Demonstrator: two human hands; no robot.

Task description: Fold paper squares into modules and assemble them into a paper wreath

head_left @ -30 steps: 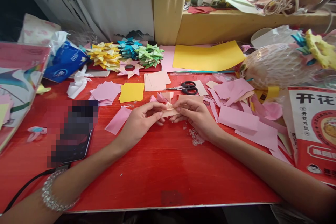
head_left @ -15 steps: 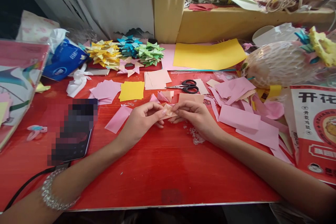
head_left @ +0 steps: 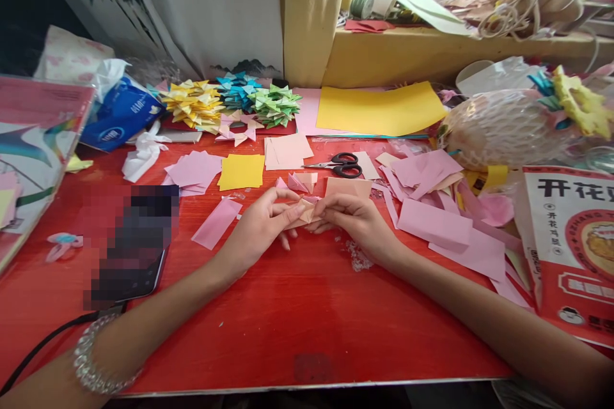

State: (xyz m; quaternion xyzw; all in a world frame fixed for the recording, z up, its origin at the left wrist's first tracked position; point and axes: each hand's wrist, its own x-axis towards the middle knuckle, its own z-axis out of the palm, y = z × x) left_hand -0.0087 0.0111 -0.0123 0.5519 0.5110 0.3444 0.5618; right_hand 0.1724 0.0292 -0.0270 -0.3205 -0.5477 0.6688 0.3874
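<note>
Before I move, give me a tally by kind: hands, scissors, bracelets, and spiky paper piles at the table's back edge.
Left hand and right hand: 2
Scissors: 1
Bracelet: 1
Yellow pile, blue pile and green pile: 3
Total: 7

From the person's head, the camera faces forward and down across the desk (head_left: 259,326), over the hands (head_left: 261,223), toward the curtain (head_left: 206,6).

Glare brightens the shelf (head_left: 407,52) at top right — the red table (head_left: 268,326) gleams, top left dark.
</note>
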